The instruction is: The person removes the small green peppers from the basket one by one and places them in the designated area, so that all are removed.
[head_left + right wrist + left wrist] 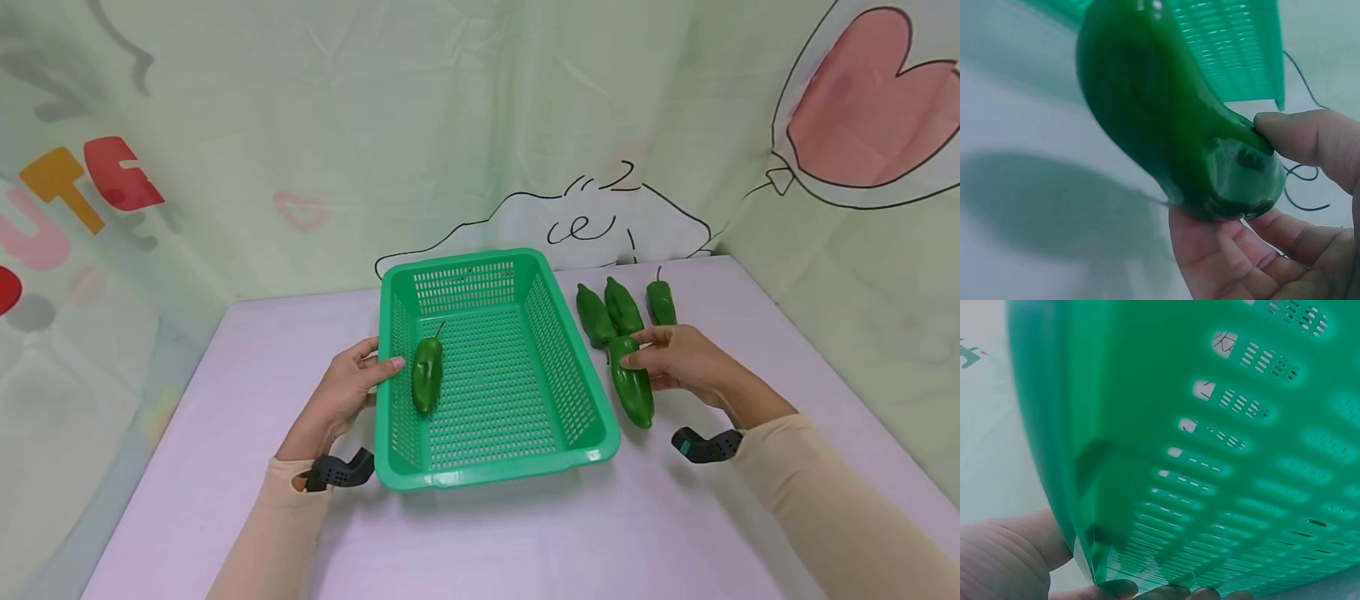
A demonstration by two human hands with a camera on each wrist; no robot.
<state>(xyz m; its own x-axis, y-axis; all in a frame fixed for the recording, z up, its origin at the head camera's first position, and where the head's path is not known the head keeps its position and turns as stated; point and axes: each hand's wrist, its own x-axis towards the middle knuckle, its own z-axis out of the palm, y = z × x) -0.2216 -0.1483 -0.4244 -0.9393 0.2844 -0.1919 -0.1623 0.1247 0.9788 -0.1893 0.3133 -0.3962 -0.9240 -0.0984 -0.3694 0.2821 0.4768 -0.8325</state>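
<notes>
My left hand (348, 387) grips the left rim of a green plastic basket (495, 477), thumb over the rim and fingers against the outer wall. In the left wrist view, the fingertips (1169, 592) press on the slotted wall. One green pepper (427, 375) with a long stem lies inside the basket, near its left side. Just beyond the right rim, my right hand (686, 362) pinches another green pepper (632, 387) between thumb and fingers. The right wrist view shows this glossy pepper (1147, 106) above its shadow on the tabletop.
Behind the right hand, two peppers lie side by side, one pepper (595, 315) against another pepper (623, 307). A third pepper (661, 300) with an upright stem sits farther right. The pale table (495, 550) meets a printed curtain (337, 125) at the back and sides.
</notes>
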